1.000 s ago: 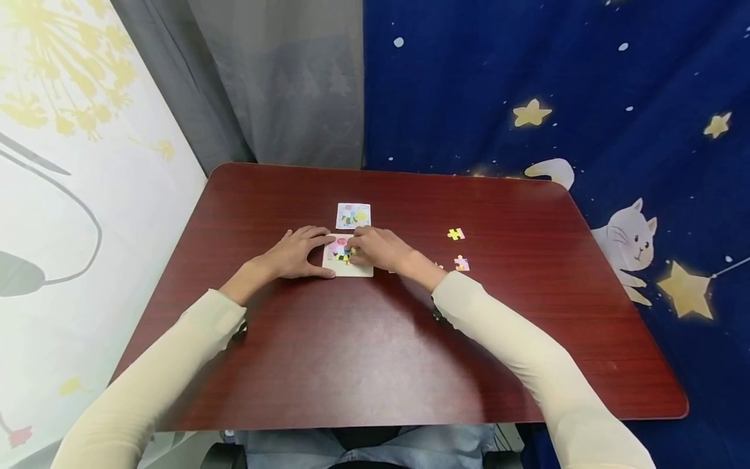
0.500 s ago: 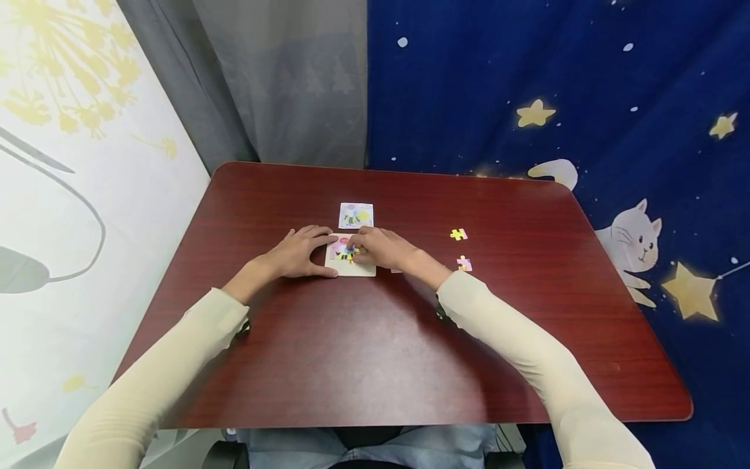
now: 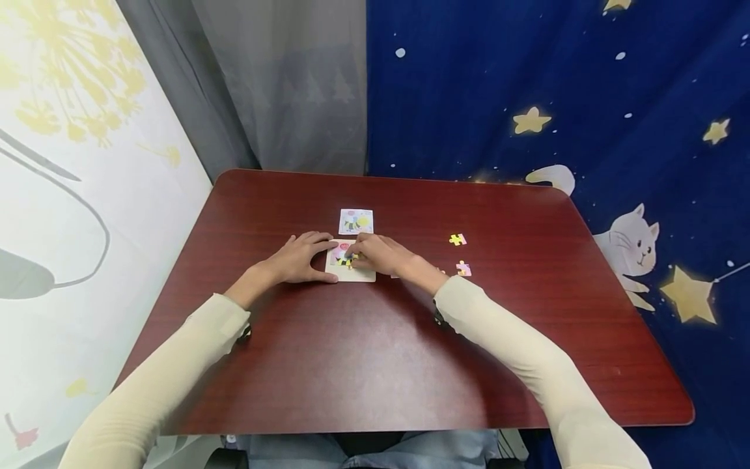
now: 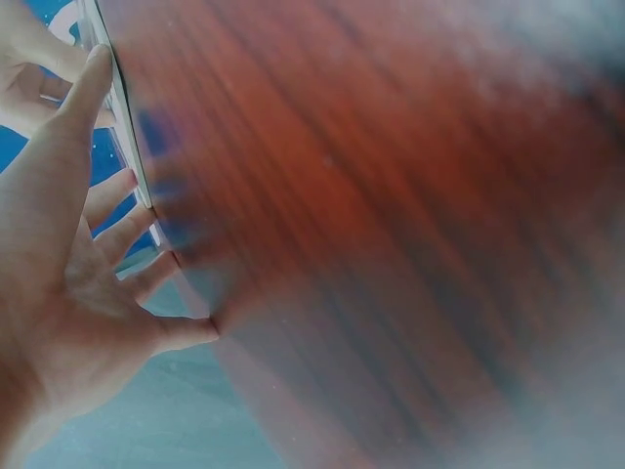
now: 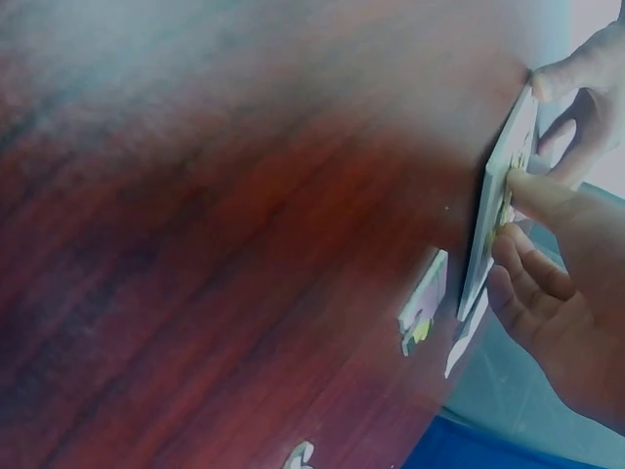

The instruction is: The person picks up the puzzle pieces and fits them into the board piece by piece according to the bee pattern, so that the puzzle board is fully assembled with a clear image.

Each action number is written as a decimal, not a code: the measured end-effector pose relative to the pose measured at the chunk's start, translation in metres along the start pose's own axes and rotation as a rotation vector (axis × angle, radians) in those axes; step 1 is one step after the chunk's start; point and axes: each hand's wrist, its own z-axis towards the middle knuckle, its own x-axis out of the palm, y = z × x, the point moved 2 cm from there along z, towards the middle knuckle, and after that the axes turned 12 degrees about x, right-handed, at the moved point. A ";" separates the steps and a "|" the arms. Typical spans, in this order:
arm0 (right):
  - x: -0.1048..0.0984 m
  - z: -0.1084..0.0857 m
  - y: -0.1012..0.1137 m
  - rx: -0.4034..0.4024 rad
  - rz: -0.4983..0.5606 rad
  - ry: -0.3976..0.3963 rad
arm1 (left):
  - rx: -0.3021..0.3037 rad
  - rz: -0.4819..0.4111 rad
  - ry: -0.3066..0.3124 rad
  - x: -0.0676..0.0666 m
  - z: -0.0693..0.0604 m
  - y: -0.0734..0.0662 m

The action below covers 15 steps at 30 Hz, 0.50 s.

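Observation:
A square cream puzzle board lies on the table, partly filled with pieces showing a coloured picture. My left hand rests spread at its left side, thumb on the near left corner and index finger at the far left. My right hand is over the board's right half, fingers bent down onto the pieces; in the right wrist view, thumb and fingertips of the right hand touch the board's face. Whether a piece is pinched there is hidden. A picture card lies just beyond the board.
Loose puzzle pieces lie to the right: a yellow one, a pink one, and others partly hidden by the right forearm. One loose piece is close beside the board in the right wrist view. Curtains stand behind the table.
The head view has shifted slightly. My left hand stays at the board's left side, while the right fingers have moved only slightly over the pieces.

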 end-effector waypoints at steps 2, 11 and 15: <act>0.001 0.000 0.000 -0.008 0.015 -0.016 | -0.002 0.005 -0.001 -0.001 0.000 0.000; 0.003 0.001 -0.004 0.008 0.034 -0.059 | 0.003 0.009 0.000 -0.001 -0.001 -0.002; 0.004 0.003 -0.006 0.060 0.056 -0.053 | -0.006 0.011 -0.001 -0.001 -0.001 -0.001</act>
